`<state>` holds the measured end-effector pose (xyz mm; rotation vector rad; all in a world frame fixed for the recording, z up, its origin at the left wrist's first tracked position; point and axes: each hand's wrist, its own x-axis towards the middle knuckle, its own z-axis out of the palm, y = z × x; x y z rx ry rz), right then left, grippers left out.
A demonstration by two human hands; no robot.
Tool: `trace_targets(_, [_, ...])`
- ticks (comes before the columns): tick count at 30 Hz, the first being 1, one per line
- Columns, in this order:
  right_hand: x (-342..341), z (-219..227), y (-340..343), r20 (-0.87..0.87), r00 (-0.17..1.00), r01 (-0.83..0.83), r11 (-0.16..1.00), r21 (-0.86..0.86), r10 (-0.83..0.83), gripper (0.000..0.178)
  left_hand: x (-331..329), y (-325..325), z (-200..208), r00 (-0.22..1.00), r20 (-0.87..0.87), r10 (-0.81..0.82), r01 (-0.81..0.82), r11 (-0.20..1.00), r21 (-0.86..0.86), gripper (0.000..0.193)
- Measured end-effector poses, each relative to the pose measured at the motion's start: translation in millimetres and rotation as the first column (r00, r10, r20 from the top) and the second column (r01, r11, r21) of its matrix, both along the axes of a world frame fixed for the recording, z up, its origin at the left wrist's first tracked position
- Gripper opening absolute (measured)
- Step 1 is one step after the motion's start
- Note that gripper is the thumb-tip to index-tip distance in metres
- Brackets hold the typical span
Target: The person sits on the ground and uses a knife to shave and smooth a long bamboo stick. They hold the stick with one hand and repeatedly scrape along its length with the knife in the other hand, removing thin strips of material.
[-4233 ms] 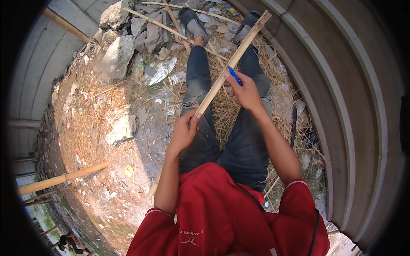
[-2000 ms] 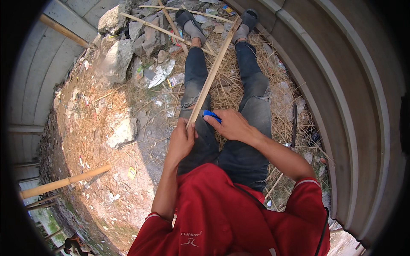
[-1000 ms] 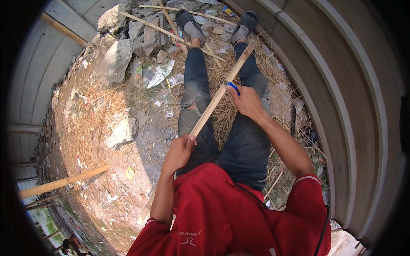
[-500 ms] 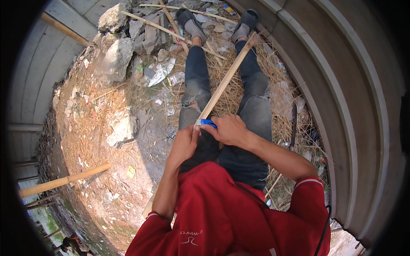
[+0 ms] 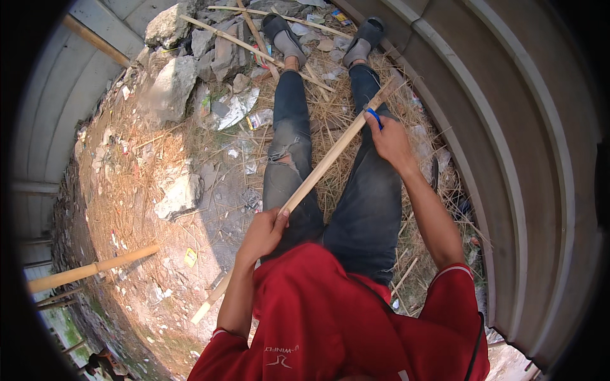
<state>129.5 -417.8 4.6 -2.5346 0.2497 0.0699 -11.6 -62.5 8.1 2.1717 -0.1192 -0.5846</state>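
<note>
A long pale bamboo strip slants across my legs, its far end beyond my right knee and its near end passing under my left forearm. My left hand is closed around it near my lap. Farther along, my right hand grips a blue-handled utility knife against the strip's edge, close to the far end. The knife's blade is mostly hidden by the strip and fingers.
Rocks and more bamboo sticks lie beyond my feet amid litter and dry straw. On the right curves a corrugated metal wall. A thick bamboo pole reaches in from the left.
My right hand with the knife has moved away from my body along the strip, from beside my left hand toward its far end. My left hand has shifted slightly nearer to me.
</note>
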Motion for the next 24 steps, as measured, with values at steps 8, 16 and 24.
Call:
trace_targets(8, [-4, -11, 0, -0.051, 0.998, -0.039, 0.998, -0.041, 0.037, 0.070, -9, 18, 7, 0.997, 0.083, 0.003, -0.017, 0.986, 0.169, 0.048])
trace_targets(16, [22, -23, -133, 0.205, 0.943, 0.267, 0.964, -0.001, -0.261, 0.074, -31, 54, -18, 0.972, 0.098, 0.216, -0.217, 0.976, 0.010, 0.046])
trace_targets(24, [-26, 4, 22, 0.192, 0.976, -0.160, 0.930, 0.332, 0.099, 0.057, 33, -8, -12, 0.963, -0.067, 0.260, -0.267, 0.906, -0.328, 0.042])
